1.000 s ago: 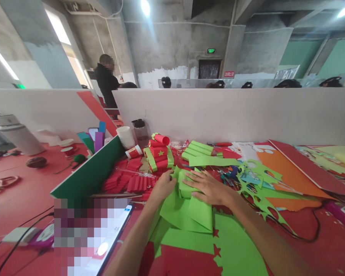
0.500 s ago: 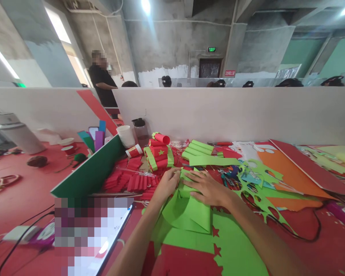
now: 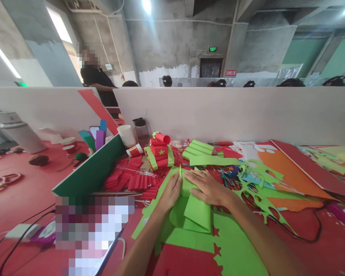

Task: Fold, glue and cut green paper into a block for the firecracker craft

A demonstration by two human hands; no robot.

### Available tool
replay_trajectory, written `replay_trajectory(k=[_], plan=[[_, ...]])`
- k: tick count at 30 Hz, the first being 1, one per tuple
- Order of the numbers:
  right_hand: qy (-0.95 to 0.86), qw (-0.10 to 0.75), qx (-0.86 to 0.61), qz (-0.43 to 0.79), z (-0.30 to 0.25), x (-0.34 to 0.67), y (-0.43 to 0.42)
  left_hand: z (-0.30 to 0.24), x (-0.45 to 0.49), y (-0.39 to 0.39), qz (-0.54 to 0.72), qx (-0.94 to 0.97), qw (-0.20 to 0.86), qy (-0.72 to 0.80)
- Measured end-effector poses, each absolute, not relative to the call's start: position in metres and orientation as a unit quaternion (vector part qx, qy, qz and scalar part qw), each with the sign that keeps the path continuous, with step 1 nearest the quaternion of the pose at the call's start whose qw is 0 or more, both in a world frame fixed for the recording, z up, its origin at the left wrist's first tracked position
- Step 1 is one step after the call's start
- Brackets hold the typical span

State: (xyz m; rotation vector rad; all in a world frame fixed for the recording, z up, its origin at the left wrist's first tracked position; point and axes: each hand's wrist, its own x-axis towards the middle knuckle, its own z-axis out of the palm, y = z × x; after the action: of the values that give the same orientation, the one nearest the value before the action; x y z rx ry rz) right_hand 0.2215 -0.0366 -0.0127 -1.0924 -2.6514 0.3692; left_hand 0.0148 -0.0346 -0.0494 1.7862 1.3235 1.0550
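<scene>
Both my hands rest on a folded light-green paper sheet [image 3: 197, 211] in the middle of the red table. My left hand [image 3: 171, 193] lies along the sheet's left side, fingers stretched and pressing its raised fold. My right hand [image 3: 208, 188] lies flat on top of the fold, fingers spread toward the left. Under the sheet lies a larger green paper [image 3: 235, 249] with red star cut-outs. Just behind my hands are red and green paper rolls [image 3: 159, 151] and flat green strips [image 3: 201, 151].
A phone with a blurred screen [image 3: 94, 234] lies front left beside a dark green board [image 3: 89, 172]. Pleated red paper [image 3: 132, 180], a white cup [image 3: 126, 136] and a bottle [image 3: 140, 130] sit behind. Green cut-out scraps [image 3: 258, 184] and orange and red sheets lie right. A white partition [image 3: 232, 113] backs the table; a person stands beyond.
The green sheet has been folded tighter and shifted toward me. My left hand slid down along its left side, and my right hand flattened on the fold. The standing person moved left.
</scene>
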Motion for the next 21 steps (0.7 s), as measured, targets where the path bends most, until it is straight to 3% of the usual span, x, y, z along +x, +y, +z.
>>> replay_trajectory(k=[6, 16, 21], plan=[[-0.904, 0.133, -0.374, 0.158, -0.012, 0.223, -0.034, -0.046, 0.013, -0.042, 0.354, 0.729, 0.347, 0.473], [-0.923, 0.122, -0.332, 0.153, -0.010, 0.228, -0.022, -0.040, 0.001, -0.040, 0.296, 0.818, 0.242, 0.429], [-0.907, 0.184, -0.350, 0.147, -0.015, 0.230, -0.022, -0.039, 0.007, -0.040, 0.293, 0.830, 0.193, 0.434]])
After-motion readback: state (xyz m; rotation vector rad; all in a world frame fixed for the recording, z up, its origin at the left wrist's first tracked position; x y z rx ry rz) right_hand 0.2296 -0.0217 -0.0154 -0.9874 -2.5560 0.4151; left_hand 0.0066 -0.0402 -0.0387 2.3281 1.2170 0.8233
